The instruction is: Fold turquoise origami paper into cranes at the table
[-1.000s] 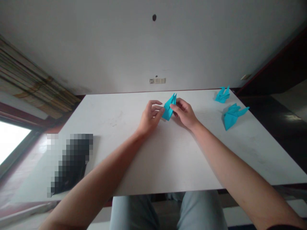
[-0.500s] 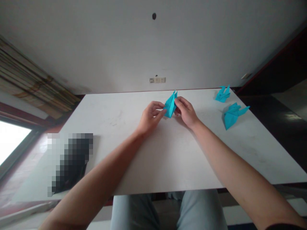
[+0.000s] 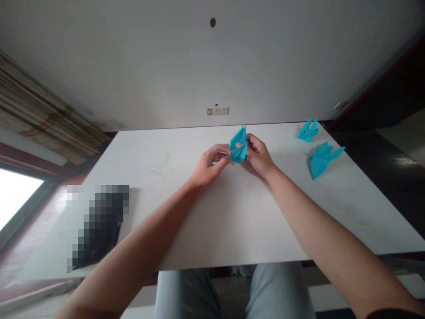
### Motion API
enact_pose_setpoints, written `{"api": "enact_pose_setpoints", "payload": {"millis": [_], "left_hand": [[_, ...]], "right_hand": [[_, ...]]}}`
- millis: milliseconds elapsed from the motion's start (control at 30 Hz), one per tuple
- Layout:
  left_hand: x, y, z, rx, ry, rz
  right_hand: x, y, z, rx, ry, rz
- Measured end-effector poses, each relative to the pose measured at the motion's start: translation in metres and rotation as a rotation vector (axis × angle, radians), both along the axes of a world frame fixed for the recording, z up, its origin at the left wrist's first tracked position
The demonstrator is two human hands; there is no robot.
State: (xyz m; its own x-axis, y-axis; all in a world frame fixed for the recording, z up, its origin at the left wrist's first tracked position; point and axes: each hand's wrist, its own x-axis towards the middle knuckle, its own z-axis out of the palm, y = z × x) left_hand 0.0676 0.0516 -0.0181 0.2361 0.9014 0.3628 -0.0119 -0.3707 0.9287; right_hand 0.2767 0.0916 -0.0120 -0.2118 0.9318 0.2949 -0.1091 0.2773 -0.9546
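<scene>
A folded blue origami piece (image 3: 238,146) stands up between my hands, its flaps spread so that a gap shows in the middle. My left hand (image 3: 211,161) pinches its lower flap from the left, and my right hand (image 3: 259,156) grips its right side. Two similar blue paper folds lie untouched at the far right of the table, a smaller one (image 3: 308,131) and a larger one (image 3: 321,158).
The white table (image 3: 166,153) runs from a wall with a power socket panel (image 3: 217,111) towards my lap. A dark pixelated object (image 3: 99,226) lies at its near left corner. A window (image 3: 16,199) is at the far left.
The blue piece has opened, with its flaps now spread apart. My left-hand fingers have moved onto the lower flap, and the piece has turned slightly between my hands.
</scene>
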Motion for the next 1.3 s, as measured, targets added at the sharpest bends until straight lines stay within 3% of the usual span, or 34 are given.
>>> {"api": "enact_pose_setpoints", "payload": {"millis": [200,400,600,800,967,1300], "left_hand": [[0.000,-0.004,0.006,0.060,0.122,0.042],[0.002,0.001,-0.008,0.255,0.272,0.235],[0.007,-0.008,-0.001,0.311,0.443,0.374],[0.009,-0.009,0.000,0.203,0.306,0.314],[0.010,-0.003,-0.005,0.073,0.038,0.136],[0.013,-0.002,-0.002,-0.027,-0.149,0.019]], "right_hand": [[-0.001,-0.003,0.002,-0.012,0.015,0.002],[-0.001,0.000,0.003,0.005,0.072,-0.075],[-0.003,-0.009,0.012,0.036,0.048,0.004],[0.000,-0.018,0.020,-0.009,-0.008,0.160],[-0.003,-0.013,0.018,0.031,0.015,0.053],[-0.001,-0.007,0.009,0.052,0.002,0.063]]}}
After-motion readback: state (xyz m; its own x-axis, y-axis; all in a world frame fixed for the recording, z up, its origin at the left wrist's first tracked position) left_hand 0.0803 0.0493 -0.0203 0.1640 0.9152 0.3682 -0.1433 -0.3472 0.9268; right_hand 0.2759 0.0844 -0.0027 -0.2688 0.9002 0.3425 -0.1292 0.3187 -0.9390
